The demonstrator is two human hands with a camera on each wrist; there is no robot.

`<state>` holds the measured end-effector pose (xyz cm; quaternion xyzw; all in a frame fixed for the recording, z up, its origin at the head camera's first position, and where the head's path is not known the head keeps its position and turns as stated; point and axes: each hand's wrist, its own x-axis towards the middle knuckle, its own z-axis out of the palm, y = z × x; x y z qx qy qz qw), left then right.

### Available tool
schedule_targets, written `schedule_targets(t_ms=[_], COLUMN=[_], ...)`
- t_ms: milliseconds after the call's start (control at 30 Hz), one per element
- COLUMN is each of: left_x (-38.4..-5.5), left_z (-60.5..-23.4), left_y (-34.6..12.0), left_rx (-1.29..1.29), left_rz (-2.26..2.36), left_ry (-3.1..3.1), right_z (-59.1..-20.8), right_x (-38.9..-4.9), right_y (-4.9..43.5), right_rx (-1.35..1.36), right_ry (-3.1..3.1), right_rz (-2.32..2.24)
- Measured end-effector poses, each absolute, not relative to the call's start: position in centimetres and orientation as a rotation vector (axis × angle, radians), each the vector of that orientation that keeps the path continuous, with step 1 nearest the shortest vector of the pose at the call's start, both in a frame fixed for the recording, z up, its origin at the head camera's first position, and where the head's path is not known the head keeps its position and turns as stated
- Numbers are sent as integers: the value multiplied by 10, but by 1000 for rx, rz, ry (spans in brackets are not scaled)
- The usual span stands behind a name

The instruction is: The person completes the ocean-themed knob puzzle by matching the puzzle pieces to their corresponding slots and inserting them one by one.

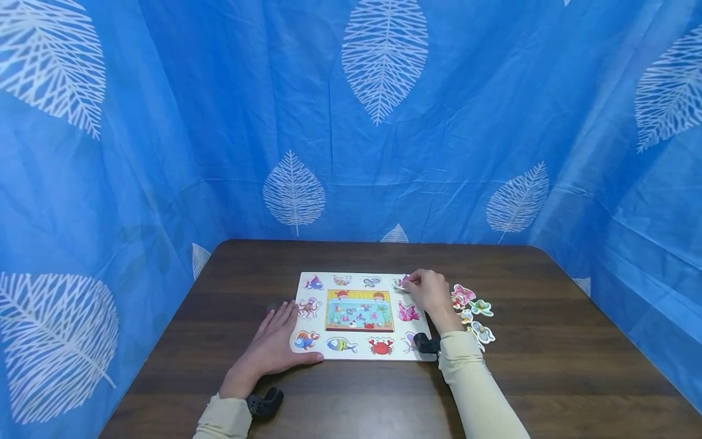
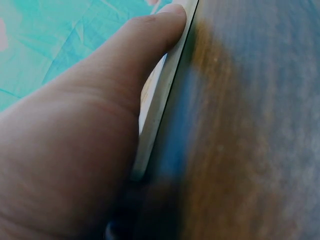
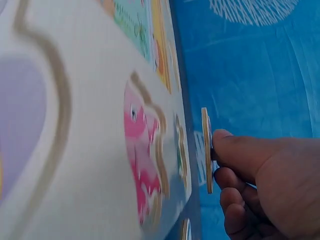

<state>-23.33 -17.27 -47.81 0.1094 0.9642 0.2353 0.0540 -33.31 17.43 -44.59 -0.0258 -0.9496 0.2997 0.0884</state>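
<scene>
A white wooden puzzle board (image 1: 320, 360) with sea-creature recesses round a printed aquarium picture (image 1: 359, 311) lies on the table. My left hand (image 1: 274, 347) rests at its near left corner, fingers spread along the left side and thumb (image 2: 160, 25) on the near edge. My right hand (image 1: 431, 296) pinches a thin puzzle piece (image 3: 207, 150) between thumb and fingers. That piece is held above the board, by the far right corner recess, and is seen edge-on in the right wrist view. The pink seahorse-like recess (image 3: 142, 150) shows below it.
Several loose knobbed pieces (image 1: 481, 308) lie in a cluster just right of the board, beside my right wrist. The dark wooden table (image 1: 548, 366) has blue leaf-patterned curtains (image 1: 439, 152) behind it and at both sides. Each wrist wears a black band (image 1: 265, 403).
</scene>
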Motion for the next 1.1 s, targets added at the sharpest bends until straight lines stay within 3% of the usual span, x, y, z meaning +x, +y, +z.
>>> schedule_targets(t_ms=[1100], left_x=[-234], left_z=[-476], left_y=[-172], left_rx=[323], left_rz=[705], left_ry=[2910], right_z=[-449], right_x=[-343], right_y=[67], right_rx=[309], right_ry=[-2852], right_rz=[1033])
